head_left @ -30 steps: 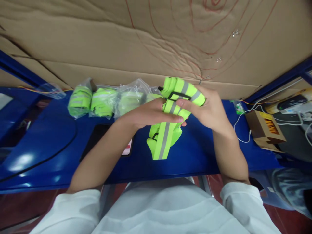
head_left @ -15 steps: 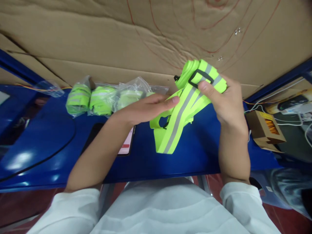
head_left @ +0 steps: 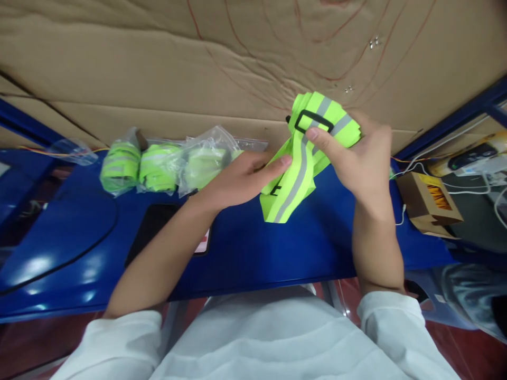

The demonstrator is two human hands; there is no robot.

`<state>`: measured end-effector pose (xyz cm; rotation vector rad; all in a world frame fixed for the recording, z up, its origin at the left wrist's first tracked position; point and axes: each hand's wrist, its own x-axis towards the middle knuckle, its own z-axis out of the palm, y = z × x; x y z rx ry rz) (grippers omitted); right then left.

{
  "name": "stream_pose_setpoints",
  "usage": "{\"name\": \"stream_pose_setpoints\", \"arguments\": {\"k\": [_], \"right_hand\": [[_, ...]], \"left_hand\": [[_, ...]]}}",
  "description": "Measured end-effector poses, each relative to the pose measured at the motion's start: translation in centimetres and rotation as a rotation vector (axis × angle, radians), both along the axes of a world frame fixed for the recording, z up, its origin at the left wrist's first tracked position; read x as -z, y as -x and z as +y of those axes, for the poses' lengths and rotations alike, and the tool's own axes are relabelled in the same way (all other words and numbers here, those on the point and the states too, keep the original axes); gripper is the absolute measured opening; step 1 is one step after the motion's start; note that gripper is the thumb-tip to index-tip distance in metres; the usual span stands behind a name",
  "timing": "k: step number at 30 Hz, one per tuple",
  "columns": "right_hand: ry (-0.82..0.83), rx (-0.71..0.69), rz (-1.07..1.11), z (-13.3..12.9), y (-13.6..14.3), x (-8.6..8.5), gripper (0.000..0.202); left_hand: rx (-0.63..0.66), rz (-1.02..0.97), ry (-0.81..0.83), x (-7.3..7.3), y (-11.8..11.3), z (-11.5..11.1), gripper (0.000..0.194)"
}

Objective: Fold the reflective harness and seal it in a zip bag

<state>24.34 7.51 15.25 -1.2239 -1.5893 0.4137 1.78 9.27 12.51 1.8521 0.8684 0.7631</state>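
Observation:
A neon-yellow reflective strap [head_left: 298, 182] with a grey stripe is bunched in folds between my hands, above the blue table. My right hand [head_left: 362, 163] grips the folded bundle from the right, its thumb pressed just below a black rectangular buckle [head_left: 314, 121]. From the left, my left hand [head_left: 251, 177] pinches the strap with thumb on top; its other fingertips are hidden behind the band. A short loop of the strap hangs below the hands, and a small black fitting shows inside it.
Several similar neon straps in clear plastic bags [head_left: 159, 166] stand at the back left against a cardboard panel [head_left: 138, 68]. A phone [head_left: 152, 224] lies partly under my left forearm on the blue table [head_left: 253, 264]. An open cardboard box [head_left: 430, 203] and white cables are at right.
The hanging loop has become shorter, its lower end rising. My left hand still pinches the strap, and the right hand keeps the bundle. The view has shifted slightly.

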Motion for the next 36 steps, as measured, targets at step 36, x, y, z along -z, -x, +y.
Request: {"name": "stream_pose_setpoints", "arguments": {"k": [36], "right_hand": [[0.087, -0.493, -0.287, 1.1, 1.6, 2.4, 0.074]], "left_hand": [[0.087, -0.128, 0.112, 2.0, -0.3, 0.5, 0.042]]}}
